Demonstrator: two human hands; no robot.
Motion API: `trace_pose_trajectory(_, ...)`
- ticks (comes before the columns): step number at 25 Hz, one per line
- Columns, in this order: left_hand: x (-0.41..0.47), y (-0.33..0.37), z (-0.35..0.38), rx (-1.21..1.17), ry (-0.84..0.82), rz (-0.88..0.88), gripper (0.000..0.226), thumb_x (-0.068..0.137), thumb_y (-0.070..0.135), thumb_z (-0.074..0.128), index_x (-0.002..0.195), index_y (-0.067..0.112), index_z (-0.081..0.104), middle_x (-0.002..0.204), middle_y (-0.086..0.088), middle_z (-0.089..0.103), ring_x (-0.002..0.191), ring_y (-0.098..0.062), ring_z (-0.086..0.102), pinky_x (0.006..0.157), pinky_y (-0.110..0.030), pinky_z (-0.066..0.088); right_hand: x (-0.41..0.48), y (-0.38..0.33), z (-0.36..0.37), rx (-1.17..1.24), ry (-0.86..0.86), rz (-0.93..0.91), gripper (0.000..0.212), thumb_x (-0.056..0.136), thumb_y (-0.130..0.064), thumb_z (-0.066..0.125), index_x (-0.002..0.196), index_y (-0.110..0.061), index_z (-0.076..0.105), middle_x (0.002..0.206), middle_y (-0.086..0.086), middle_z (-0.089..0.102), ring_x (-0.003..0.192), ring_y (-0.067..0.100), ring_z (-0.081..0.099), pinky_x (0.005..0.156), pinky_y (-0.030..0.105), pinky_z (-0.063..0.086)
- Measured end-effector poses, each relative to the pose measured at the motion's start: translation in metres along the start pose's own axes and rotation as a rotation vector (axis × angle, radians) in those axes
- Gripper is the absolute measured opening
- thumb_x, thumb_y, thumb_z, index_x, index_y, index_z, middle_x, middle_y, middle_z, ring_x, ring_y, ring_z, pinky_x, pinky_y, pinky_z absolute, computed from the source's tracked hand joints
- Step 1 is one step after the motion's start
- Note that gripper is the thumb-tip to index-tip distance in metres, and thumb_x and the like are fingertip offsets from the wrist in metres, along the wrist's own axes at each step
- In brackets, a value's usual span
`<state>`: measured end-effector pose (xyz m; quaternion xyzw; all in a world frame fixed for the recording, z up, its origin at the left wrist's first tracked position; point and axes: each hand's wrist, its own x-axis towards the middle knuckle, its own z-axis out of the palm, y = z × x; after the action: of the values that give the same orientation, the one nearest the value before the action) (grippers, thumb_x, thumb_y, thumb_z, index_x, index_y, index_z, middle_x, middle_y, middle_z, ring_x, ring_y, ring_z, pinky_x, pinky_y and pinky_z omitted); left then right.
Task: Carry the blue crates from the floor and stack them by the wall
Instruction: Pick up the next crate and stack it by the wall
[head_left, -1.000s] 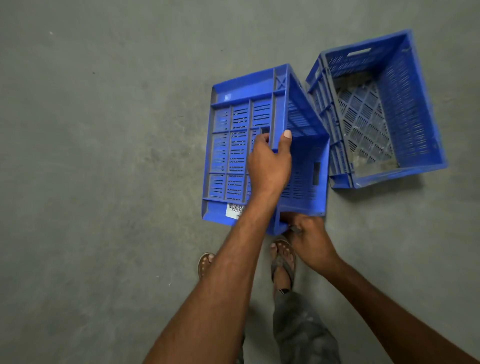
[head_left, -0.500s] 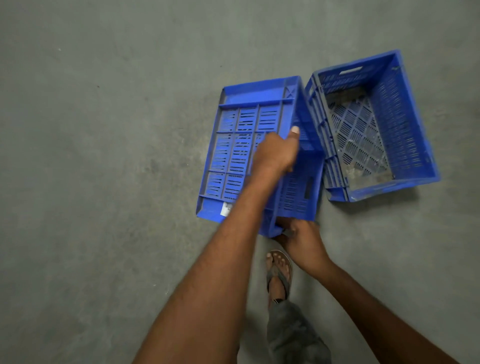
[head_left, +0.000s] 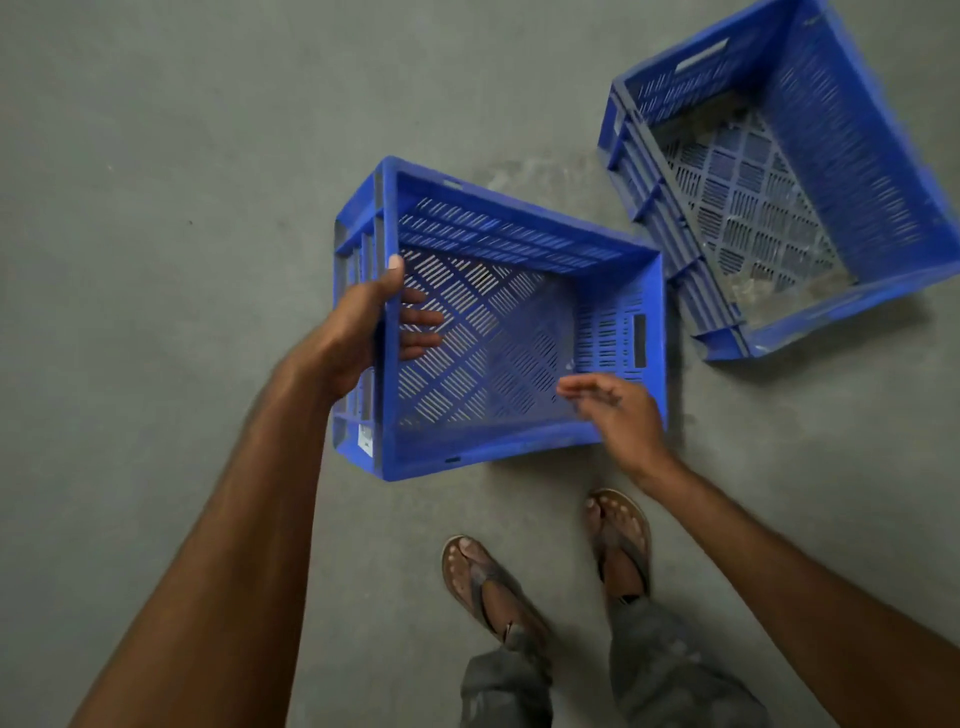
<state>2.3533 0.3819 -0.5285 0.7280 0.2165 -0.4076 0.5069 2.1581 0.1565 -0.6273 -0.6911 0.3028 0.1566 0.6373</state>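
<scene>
Moulded plastic of near crate (head_left: 519, 228) looked smooth, slight sheen. Same slotted plastic on far crate (head_left: 857, 156), base dusty, scuffed. Concrete floor (head_left: 156, 208) was matt, mottled. Sandals (head_left: 478, 582) looked worn. Trousers (head_left: 670, 680) were matt cloth.

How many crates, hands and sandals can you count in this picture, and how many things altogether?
Blue crates: 2 (near crate, far crate)
Hands: 2 (left hand, right hand)
Sandals: 2 (left sandal, right sandal)
Total: 6
</scene>
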Motion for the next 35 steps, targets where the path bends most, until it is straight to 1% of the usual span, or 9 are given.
trace_pose_trajectory(4,0.018,-0.020,0.002,0.105,0.316,0.109,0.062,0.099,0.067,0.037,0.100,0.009,0.057,0.074,-0.009,0.062,0.054,-0.022,0.062,0.047,-0.026,0.046,0.047,0.025,-0.009,0.055,0.153,0.140,0.015,0.076,-0.016,0.066,0.090,-0.021,0.072,0.092,0.008,0.074,0.071,0.001,0.067,0.074,0.025,0.050)
trace_pose_trajectory(8,0.047,-0.047,-0.017,0.224,0.582,0.144,0.105,0.066,0.101,0.026,0.102,0.011,0.068,0.100,-0.022,0.072,0.089,-0.042,0.070,0.082,-0.050,0.059,0.077,0.042,-0.017,0.059,0.280,0.190,0.012,0.083,-0.014,0.067,0.094,-0.017,0.071,0.088,0.003,0.070,0.070,0.000,0.063,0.073,0.027,0.048)
trace_pose_trajectory(12,0.069,-0.069,-0.038,0.254,0.694,0.173,0.107,0.057,0.107,0.026,0.080,0.010,0.064,0.089,-0.024,0.072,0.084,-0.044,0.070,0.080,-0.053,0.059,0.113,0.063,-0.051,0.164,0.546,0.236,0.024,0.067,-0.047,0.065,0.075,-0.024,0.066,0.075,-0.007,0.065,0.072,0.010,0.058,0.073,0.034,0.046)
trace_pose_trajectory(14,0.078,-0.079,-0.045,0.247,0.722,0.183,0.101,0.059,0.106,0.028,0.070,0.011,0.060,0.083,-0.023,0.070,0.079,-0.043,0.068,0.078,-0.054,0.058,0.129,0.075,-0.068,0.222,0.608,0.271,0.037,0.069,-0.056,0.061,0.088,-0.024,0.067,0.091,-0.007,0.067,0.087,0.010,0.058,0.084,0.032,0.043)
trace_pose_trajectory(18,0.082,-0.093,-0.052,0.189,0.712,0.170,0.092,0.062,0.103,0.033,0.061,0.014,0.053,0.067,-0.016,0.062,0.065,-0.040,0.063,0.074,-0.055,0.058,0.159,0.098,-0.075,0.396,0.343,0.434,0.054,0.095,-0.058,0.043,0.126,-0.017,0.063,0.127,0.005,0.066,0.113,0.019,0.061,0.101,0.035,0.041)
trace_pose_trajectory(21,0.084,-0.102,-0.055,0.187,0.721,0.151,0.082,0.071,0.097,0.034,0.060,0.017,0.050,0.059,-0.006,0.057,0.058,-0.031,0.059,0.071,-0.045,0.056,0.178,0.101,-0.057,0.522,0.259,0.437,0.052,0.099,-0.053,0.038,0.099,-0.008,0.064,0.089,0.014,0.071,0.073,0.025,0.067,0.076,0.038,0.053)
trace_pose_trajectory(23,0.086,-0.107,-0.058,0.157,0.709,0.180,0.081,0.072,0.096,0.034,0.057,0.017,0.049,0.049,-0.004,0.052,0.048,-0.021,0.052,0.065,-0.041,0.051,0.187,0.102,-0.046,0.509,0.220,0.436,0.058,0.099,-0.056,0.035,0.087,-0.006,0.061,0.070,0.012,0.065,0.056,0.023,0.059,0.055,0.032,0.042)
trace_pose_trajectory(29,0.090,-0.112,-0.062,0.141,0.700,0.196,0.078,0.072,0.093,0.036,0.061,0.017,0.052,0.064,-0.008,0.059,0.060,-0.032,0.058,0.072,-0.046,0.056,0.199,0.099,-0.056,0.403,0.037,0.473,0.071,0.096,-0.066,0.030,0.099,-0.004,0.064,0.080,0.013,0.072,0.064,0.024,0.068,0.055,0.027,0.053)
trace_pose_trajectory(35,0.103,-0.115,-0.075,0.136,0.706,0.211,0.101,0.051,0.108,0.028,0.073,0.015,0.062,0.088,-0.021,0.071,0.085,-0.045,0.068,0.083,-0.059,0.057,0.199,0.099,-0.045,0.368,0.094,0.482,0.079,0.092,-0.075,0.026,0.086,-0.005,0.062,0.065,0.008,0.064,0.051,0.019,0.056,0.047,0.022,0.041)
